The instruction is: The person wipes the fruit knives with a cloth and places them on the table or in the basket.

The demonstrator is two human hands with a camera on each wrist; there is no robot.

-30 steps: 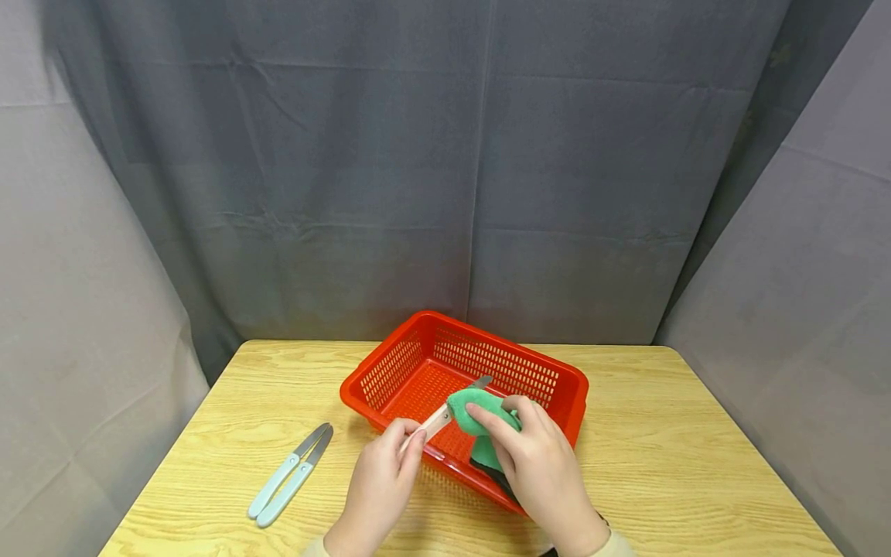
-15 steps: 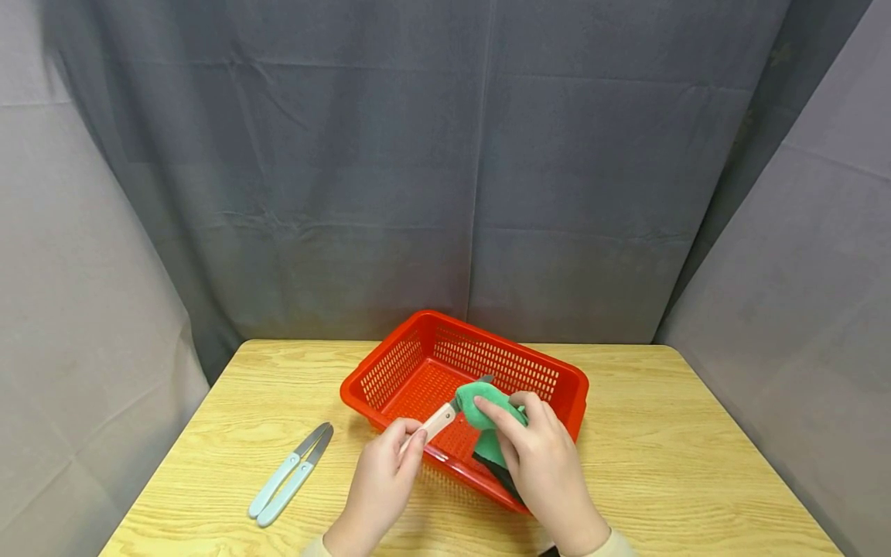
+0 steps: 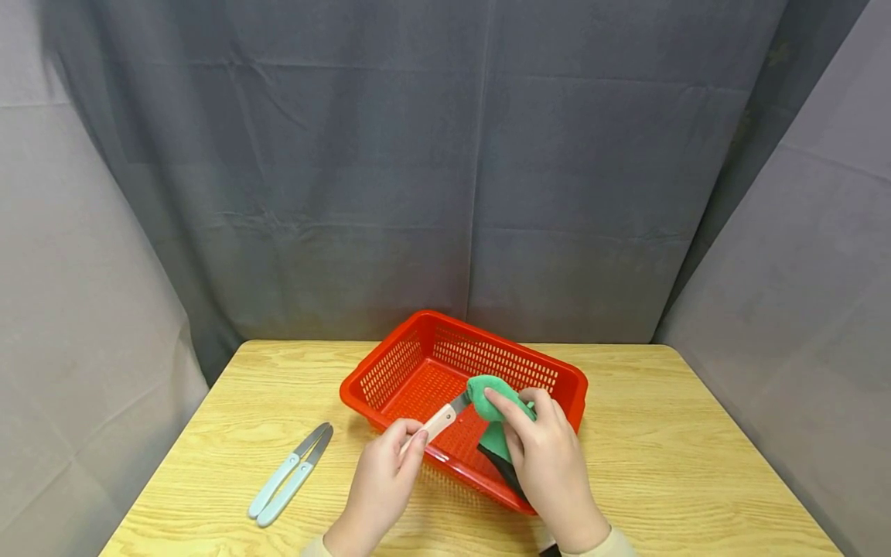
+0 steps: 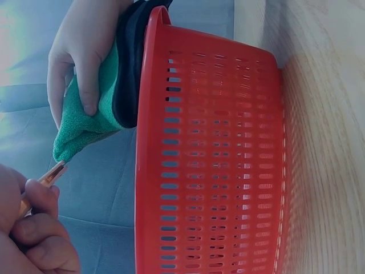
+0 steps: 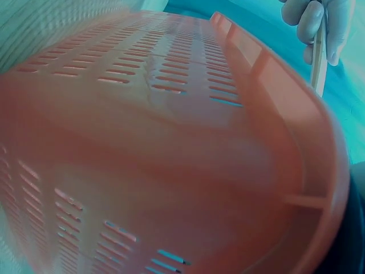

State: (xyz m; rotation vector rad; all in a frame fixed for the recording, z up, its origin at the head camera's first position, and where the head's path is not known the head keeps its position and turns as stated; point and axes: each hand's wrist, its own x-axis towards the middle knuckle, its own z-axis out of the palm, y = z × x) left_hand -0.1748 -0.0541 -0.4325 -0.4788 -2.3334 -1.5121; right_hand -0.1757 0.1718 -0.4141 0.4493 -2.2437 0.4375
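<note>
My left hand (image 3: 384, 476) grips the pale handle of a knife (image 3: 440, 422) and holds it over the near side of a red basket (image 3: 459, 468). Folded round the blade's outer part is a green cloth (image 3: 490, 396), which my right hand (image 3: 550, 456) pinches between thumb and fingers. A short stretch of blade shows between handle and cloth; the tip is hidden. The cloth's dark-edged end hangs against the basket's near rim. In the left wrist view the cloth (image 4: 85, 117) meets the knife just past the handle. The right wrist view shows mostly the basket's outer wall (image 5: 142, 137).
Two knives with light blue handles (image 3: 288, 476) lie side by side on the wooden table (image 3: 682, 449), left of the basket. A grey curtain (image 3: 362, 170) hangs behind the table, with paler cloth on both sides.
My right hand and the green cloth have slid up and right along the blade toward its tip, baring more metal near the handle. My left hand stays in place.
</note>
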